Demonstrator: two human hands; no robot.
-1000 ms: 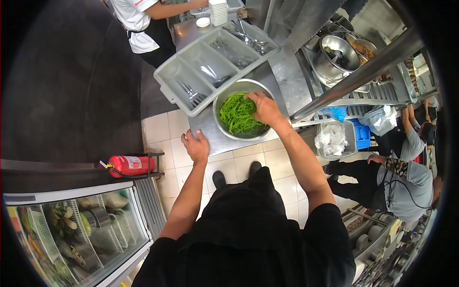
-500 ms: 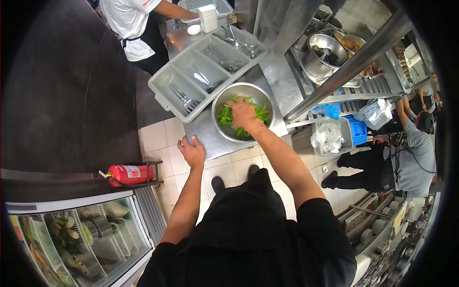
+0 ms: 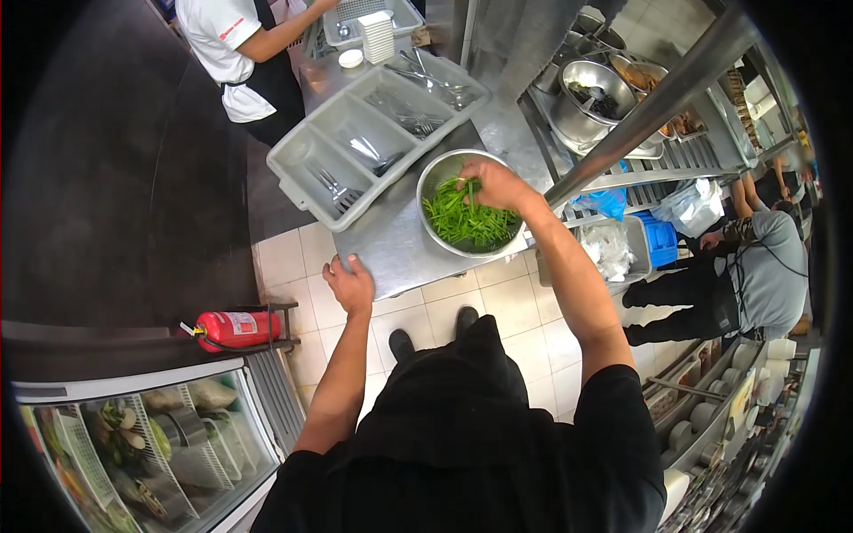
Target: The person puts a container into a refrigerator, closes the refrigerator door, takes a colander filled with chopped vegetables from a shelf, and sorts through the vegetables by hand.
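Note:
A round metal bowl (image 3: 425, 188) stands near the front corner of the steel table (image 3: 384, 258). Cut green vegetable strips (image 3: 469, 224) lie inside it. Over the bowl's right side, my right hand (image 3: 496, 185) has its fingers curled down around some of the strips, which show between the fingertips. My left hand (image 3: 351, 284) rests at the table's front edge, left of the bowl, thumb and fingers apart and holding nothing. Just behind the bowl lies a grey cutlery tray (image 3: 313, 147) with forks, spoons and other utensils in its compartments.
White dishes (image 3: 377, 37) are stacked behind the tray, near a person in a white shirt (image 3: 222, 53). A steel pole (image 3: 657, 102) and a rack with pots (image 3: 593, 98) stand to the right. A fire extinguisher (image 3: 235, 330) and a glass-topped fridge (image 3: 169, 435) are at left.
The bowl has shifted right. My right hand has gone from flat on the greens to curled fingers at the bowl's right side. The person in white has drawn an arm back.

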